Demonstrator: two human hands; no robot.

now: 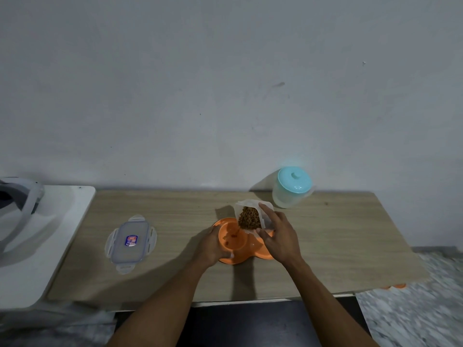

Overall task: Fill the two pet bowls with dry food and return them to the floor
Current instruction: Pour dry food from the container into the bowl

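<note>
Right hand [278,236] grips clear plastic kibble tub [246,205] tilted over orange twin bowl [235,259], left hand [213,244] gripping its rim; slow pouring seems advisable.

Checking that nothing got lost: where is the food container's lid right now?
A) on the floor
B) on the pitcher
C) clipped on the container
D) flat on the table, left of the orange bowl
D: the clip-lock lid lies flat on the wooden table, left of the orange double bowl, while the right hand tips the open food container.
</note>
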